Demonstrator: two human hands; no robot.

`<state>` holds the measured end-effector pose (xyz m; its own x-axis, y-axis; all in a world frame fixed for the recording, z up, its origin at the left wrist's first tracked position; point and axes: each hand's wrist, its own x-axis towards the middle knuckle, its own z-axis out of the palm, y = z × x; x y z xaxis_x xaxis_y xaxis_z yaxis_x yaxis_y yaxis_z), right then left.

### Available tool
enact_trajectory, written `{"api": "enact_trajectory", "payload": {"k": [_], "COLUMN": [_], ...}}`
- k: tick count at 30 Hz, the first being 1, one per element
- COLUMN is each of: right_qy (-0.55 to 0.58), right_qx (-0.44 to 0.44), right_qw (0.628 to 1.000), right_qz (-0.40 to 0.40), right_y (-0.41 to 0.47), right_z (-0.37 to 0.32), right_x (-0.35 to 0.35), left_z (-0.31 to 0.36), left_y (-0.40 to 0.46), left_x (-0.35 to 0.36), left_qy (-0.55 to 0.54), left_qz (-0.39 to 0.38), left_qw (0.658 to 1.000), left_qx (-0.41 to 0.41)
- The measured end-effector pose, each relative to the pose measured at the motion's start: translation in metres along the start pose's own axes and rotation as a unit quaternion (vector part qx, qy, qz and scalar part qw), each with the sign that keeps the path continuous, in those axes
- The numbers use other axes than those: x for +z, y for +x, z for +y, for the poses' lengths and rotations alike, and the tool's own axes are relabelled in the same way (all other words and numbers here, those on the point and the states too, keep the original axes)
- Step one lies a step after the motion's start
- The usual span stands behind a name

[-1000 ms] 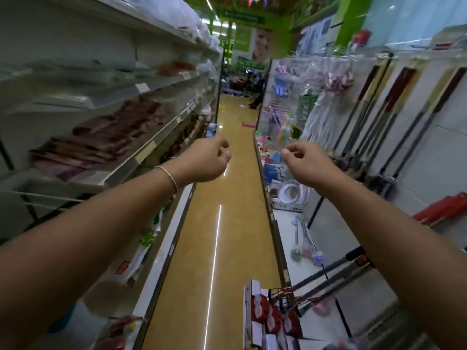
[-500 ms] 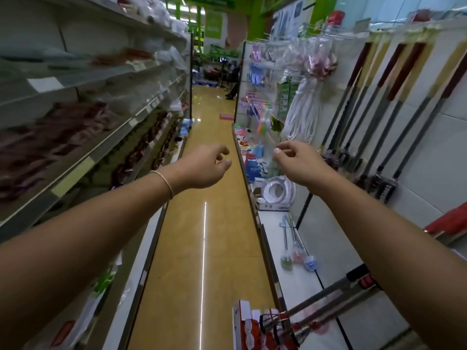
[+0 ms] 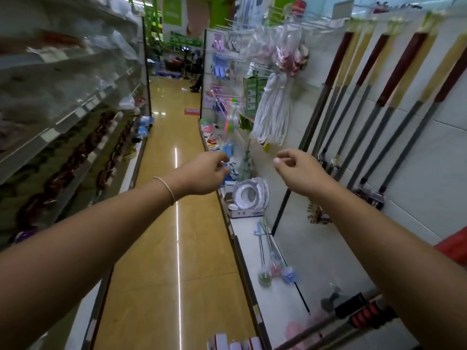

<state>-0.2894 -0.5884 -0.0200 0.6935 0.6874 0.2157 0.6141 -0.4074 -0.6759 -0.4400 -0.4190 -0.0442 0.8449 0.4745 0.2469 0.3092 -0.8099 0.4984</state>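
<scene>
Both my arms reach forward over a shop aisle. My left hand (image 3: 202, 173), with a thin bracelet on its wrist, hovers above the floor with its fingers loosely curled and nothing in it. My right hand (image 3: 300, 173) hovers in front of the right-hand shelf, also loosely curled and holding nothing. It is just below a hanging bundle of white rope (image 3: 273, 114) and does not touch it.
Long-handled mops or brooms (image 3: 379, 109) hang on the right wall. The low right shelf (image 3: 247, 231) carries a white toilet seat (image 3: 250, 195) and three toilet brushes (image 3: 273, 263). Stocked shelves (image 3: 75, 112) line the left. The yellow floor (image 3: 177, 236) runs ahead to a person (image 3: 197, 82).
The view has swung toward the right-hand shelf and moved forward along the aisle. Both hands stay raised with nothing in them, and they are now further apart.
</scene>
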Motion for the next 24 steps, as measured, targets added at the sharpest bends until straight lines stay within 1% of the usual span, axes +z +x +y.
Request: {"api": "enact_trajectory", "payload": {"k": [6,10,13,17,20,24], "right_qy": [-0.009,-0.005,0.000,-0.019,-0.035,-0.015], "right_qx": [0.097,0.180,0.242,0.293,0.350,0.414], "right_qw": [0.995,0.981,0.965,0.941,0.917,0.880], "right_qz": [0.032,0.073,0.103,0.165,0.188,0.231], "right_y": [0.042,0.060,0.065,0.052,0.028,-0.014], "right_z": [0.055,0.085,0.103,0.130,0.156,0.191], "right_x": [0.019,0.025,0.022,0.021,0.023,0.024], "left_z": [-0.026,-0.036,-0.035,-0.023,-0.008,0.019], "left_y": [0.087,0.143,0.178,0.211,0.216,0.206], "left_x": [0.058,0.094,0.119,0.159,0.196,0.244], "left_qy": [-0.022,-0.040,-0.040,-0.030,-0.041,-0.046], "left_qz": [-0.050,-0.087,-0.137,-0.202,-0.247,-0.298], "left_qw": [0.995,0.986,0.974,0.951,0.931,0.902], "left_qx": [0.081,0.140,0.174,0.233,0.265,0.310]}}
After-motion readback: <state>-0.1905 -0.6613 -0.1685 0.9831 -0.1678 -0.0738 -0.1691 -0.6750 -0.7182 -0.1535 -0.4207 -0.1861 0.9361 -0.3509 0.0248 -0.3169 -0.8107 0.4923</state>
